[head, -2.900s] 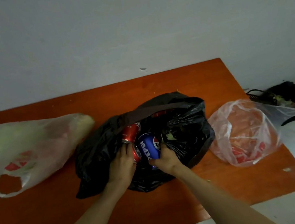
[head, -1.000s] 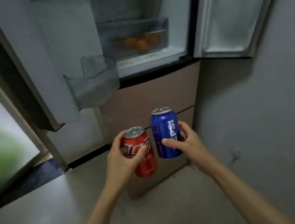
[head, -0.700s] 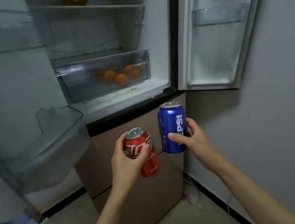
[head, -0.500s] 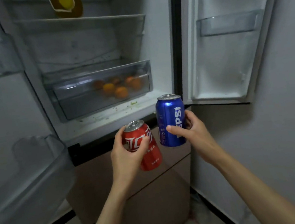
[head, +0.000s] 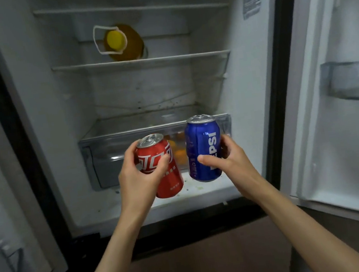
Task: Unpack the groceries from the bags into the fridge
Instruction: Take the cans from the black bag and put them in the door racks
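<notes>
I stand before the open fridge (head: 144,90), both doors swung wide. My left hand (head: 137,181) grips a red cola can (head: 164,174), tilted slightly, in front of the fridge's lower part. My right hand (head: 226,161) holds a blue Pepsi can (head: 203,148) upright beside it. Both cans hang in the air in front of the clear crisper drawer (head: 108,159), above the fridge floor. The grocery bags are out of view.
Oranges (head: 178,152) lie in the drawer, partly hidden behind the cans. A yellow-capped oil bottle (head: 124,42) stands on the middle glass shelf (head: 140,61). The right door (head: 340,90) has a clear bin (head: 353,83); the left door (head: 0,195) also has a bin low down.
I have carried the two cans from the black bag on the table to the fridge. Over the last second both cans rose and moved closer to the drawer.
</notes>
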